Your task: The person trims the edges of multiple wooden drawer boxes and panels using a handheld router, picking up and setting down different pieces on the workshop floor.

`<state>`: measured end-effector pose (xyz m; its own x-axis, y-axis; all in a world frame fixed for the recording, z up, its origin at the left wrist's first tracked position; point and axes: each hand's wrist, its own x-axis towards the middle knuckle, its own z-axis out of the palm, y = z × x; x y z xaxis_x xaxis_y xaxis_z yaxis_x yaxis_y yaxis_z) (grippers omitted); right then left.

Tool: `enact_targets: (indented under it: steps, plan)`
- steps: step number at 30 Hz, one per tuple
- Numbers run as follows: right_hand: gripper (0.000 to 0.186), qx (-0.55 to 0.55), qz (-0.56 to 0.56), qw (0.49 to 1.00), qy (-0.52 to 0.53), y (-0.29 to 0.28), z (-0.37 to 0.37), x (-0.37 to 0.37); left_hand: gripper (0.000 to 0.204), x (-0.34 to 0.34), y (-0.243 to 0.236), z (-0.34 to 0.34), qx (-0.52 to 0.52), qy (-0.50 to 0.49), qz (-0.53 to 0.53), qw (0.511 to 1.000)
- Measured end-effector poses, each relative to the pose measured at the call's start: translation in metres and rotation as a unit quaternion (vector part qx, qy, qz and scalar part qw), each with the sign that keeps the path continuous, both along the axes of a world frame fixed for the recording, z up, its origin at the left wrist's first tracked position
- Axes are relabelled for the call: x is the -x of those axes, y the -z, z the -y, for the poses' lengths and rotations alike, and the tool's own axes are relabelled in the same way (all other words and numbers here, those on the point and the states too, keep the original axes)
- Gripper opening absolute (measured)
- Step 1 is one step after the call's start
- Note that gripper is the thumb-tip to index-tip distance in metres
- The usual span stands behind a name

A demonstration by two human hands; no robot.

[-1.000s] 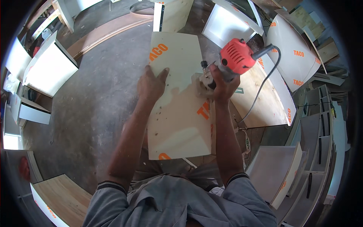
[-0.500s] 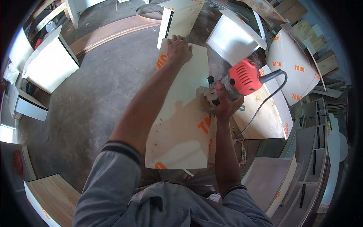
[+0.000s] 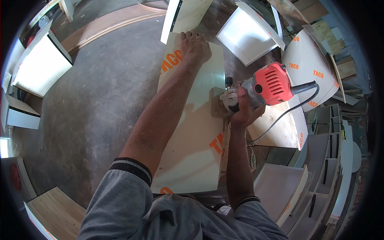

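Note:
A long white laminated panel (image 3: 186,150) with orange print stretches out in front of me, its near end close to my shirt. My left hand (image 3: 195,49) rests on its far end, fingers curled at the far edge. My right hand (image 3: 245,110) is wrapped round the grey body of a red trim router (image 3: 272,85). The router is tipped on its side, motor toward the right, with its squarish base (image 3: 216,103) against the panel's right edge. Its bit is hidden from view. A black cord (image 3: 298,105) loops down from the motor's end.
White box cabinets (image 3: 250,34) stand beyond the panel and another (image 3: 42,62) at the left. On the right are curved printed sheets (image 3: 310,72), a pale wooden board (image 3: 272,124) and a shelf unit (image 3: 320,172). A wood-topped box (image 3: 58,210) sits at lower left on the concrete floor.
The near end of the panel appears closer to me, and dark specks there no longer show. The router and my right hand sit slightly farther right. My left hand stays at the far end.

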<state>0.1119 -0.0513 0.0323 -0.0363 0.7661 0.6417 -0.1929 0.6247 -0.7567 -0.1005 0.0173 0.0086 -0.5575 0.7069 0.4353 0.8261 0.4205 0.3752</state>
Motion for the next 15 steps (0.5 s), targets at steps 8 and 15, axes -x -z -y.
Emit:
enact_targets:
  steps: [8, 15]
  plan:
    - [0.05, 0.006, -0.018, 1.0, 0.016, -0.003, -0.038, 0.034, 0.044, 0.001, -0.003, -0.002, 0.001, 0.009, 0.015, 1.0]
    - [0.049, -0.025, -0.018, 0.999, -0.021, -0.013, -0.069, 0.061, 0.044, 0.002, -0.003, -0.003, 0.017, 0.001, -0.003, 1.0]
